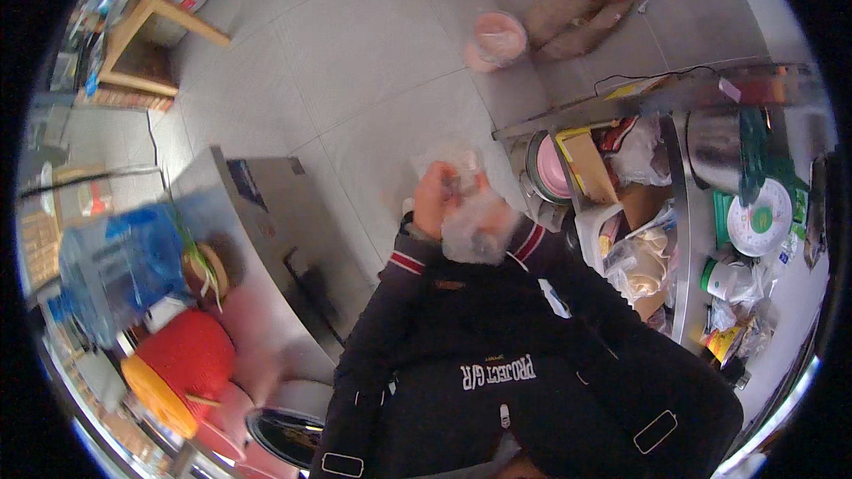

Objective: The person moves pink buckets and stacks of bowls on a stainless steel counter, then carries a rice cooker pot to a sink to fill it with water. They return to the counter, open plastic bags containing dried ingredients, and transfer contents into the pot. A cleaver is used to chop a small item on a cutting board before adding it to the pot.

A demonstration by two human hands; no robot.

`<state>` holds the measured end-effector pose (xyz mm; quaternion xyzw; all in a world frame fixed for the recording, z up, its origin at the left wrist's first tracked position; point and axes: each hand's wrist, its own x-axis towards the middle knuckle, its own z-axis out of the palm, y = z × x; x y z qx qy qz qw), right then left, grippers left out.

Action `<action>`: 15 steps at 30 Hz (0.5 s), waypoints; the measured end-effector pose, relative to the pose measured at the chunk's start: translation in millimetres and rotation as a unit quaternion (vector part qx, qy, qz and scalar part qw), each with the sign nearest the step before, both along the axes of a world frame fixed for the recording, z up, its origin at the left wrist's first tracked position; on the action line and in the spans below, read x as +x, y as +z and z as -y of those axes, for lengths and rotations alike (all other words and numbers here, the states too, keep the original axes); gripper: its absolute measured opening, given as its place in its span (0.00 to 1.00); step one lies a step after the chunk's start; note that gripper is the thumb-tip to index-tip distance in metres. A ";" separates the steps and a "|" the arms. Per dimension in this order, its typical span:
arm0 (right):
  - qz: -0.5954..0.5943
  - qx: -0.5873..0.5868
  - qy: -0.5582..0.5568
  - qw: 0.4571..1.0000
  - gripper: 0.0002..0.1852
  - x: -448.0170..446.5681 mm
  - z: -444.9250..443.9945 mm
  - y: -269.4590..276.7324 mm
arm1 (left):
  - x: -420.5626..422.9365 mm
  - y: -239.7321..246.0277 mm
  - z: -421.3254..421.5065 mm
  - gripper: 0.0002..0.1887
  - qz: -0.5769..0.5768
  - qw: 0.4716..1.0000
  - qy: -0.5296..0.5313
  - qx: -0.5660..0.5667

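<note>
In front of my chest both hands are close together, blurred by motion. My left hand (432, 201) has its fingers curled in at the top of a thin clear plastic bag (469, 243). My right hand (500, 214) grips the same bag, whose film lies over part of its fingers. The bag hangs crumpled between the hands and down towards the dark jacket (486, 326). Whether anything is inside it cannot be made out. Blur hides the fingertips of both hands.
To the right, a metal shelf unit holds pink basins (552, 166), a pot (715, 146) and a dial scale (760, 216). A steel cabinet (273, 213) at left bears a blue plastic bag (123, 266) and a red mesh sack (186, 359). A pink bucket (496, 40) stands on the tiled floor.
</note>
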<state>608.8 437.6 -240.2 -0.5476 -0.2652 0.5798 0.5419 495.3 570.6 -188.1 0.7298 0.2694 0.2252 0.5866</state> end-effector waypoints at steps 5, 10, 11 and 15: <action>-0.017 -0.023 -0.393 0.919 0.31 109.7 -57.4 -27.3 | 108.3 -28.8 -52.6 0.47 0.071 0.979 -0.152 -0.119; 0.574 -0.270 -0.418 0.650 0.28 278.9 -136.3 -91.0 | 158.8 -85.6 -114.9 0.46 -0.115 0.987 -0.097 -0.057; 0.519 -0.250 -0.367 0.731 0.28 326.6 -131.0 -110.3 | 155.0 -95.1 -122.7 0.42 -0.142 0.984 -0.050 -0.096; 0.528 -0.253 -0.262 0.767 0.30 460.8 -168.1 -245.5 | 163.5 -133.9 -136.7 0.35 -0.251 0.966 0.010 -0.063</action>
